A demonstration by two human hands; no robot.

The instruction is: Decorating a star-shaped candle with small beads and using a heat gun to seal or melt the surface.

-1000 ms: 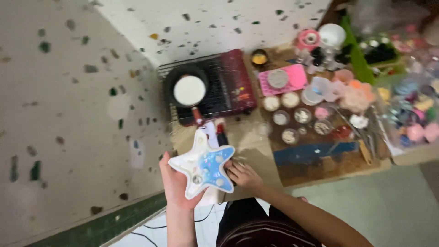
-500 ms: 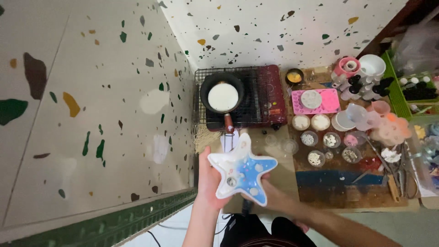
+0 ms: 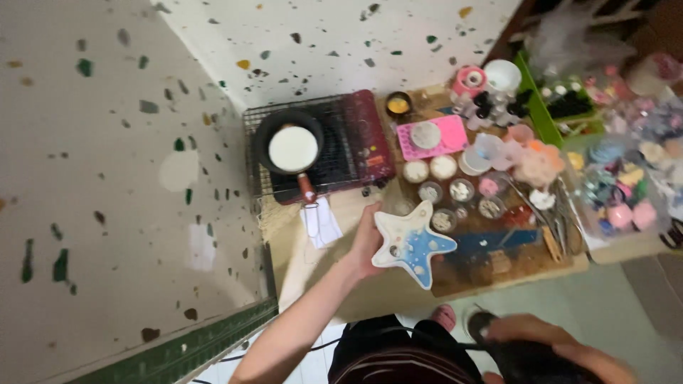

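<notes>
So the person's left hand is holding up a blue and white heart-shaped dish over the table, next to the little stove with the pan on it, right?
Not quite: the dish is star-shaped, not a heart. The head view shows its five points, blue and white, gripped at one edge by the left hand above the table, near the little stove with the pan on it.

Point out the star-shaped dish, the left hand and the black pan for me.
Star-shaped dish (image 3: 413, 245), head view, on its blue and white middle.
Left hand (image 3: 368, 245), head view, on the palm gripping the dish's edge.
Black pan (image 3: 270, 135), head view, on its dark rim.
</notes>
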